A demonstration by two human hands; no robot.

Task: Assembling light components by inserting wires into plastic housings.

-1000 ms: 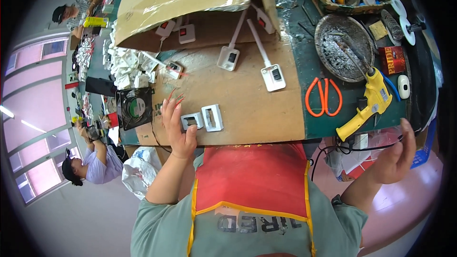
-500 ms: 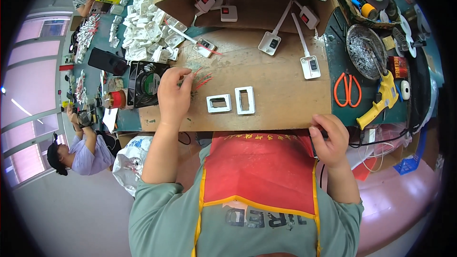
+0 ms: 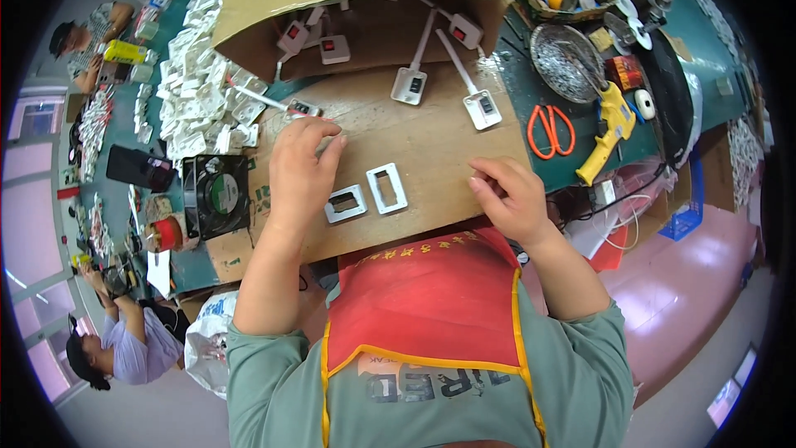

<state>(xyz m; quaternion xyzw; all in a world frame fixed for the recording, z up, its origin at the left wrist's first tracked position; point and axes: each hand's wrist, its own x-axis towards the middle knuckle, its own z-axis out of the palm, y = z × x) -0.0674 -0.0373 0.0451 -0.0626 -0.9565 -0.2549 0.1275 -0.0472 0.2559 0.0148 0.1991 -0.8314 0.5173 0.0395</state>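
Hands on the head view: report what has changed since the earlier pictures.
The right hand has moved left, from right of the yellow gun to over the board. The left hand has moved forward, toward a white switch; whether either took hold of anything is unclear. The frames, pliers and yellow gun stayed put.

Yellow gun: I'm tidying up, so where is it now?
In the head view, the yellow gun is at right, past the right hand and right of the orange-handled tool, pointing at the bowl.
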